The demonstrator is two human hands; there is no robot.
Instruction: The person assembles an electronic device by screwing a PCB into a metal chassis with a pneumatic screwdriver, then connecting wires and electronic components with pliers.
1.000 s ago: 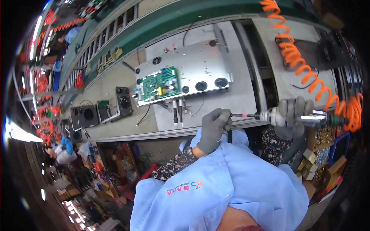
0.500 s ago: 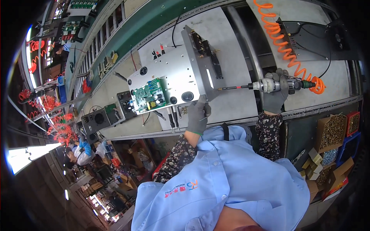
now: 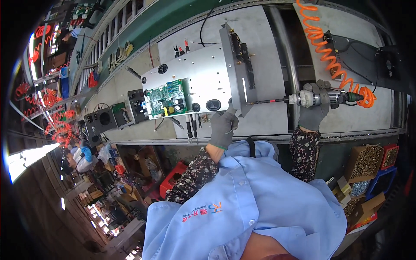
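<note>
1. Here, the gloved right hand (image 3: 315, 109) has its grip wrapped around a power screwdriver (image 3: 303, 98); the tool lies nearly level, with its bit (image 3: 273, 101) pointing left at the end panel (image 3: 237, 82); whether the tip touches is hard to see.
2. The gloved left hand (image 3: 222, 128) is at the near right corner of the metal box (image 3: 201, 82); its fingers are curled, but I cannot tell if that grip is closed on the edge.
3. The box lies on the tabletop (image 3: 271, 56); a green circuit board (image 3: 167, 99) sits on its left end; an orange coiled hose (image 3: 328, 51) hangs to the right.
</note>
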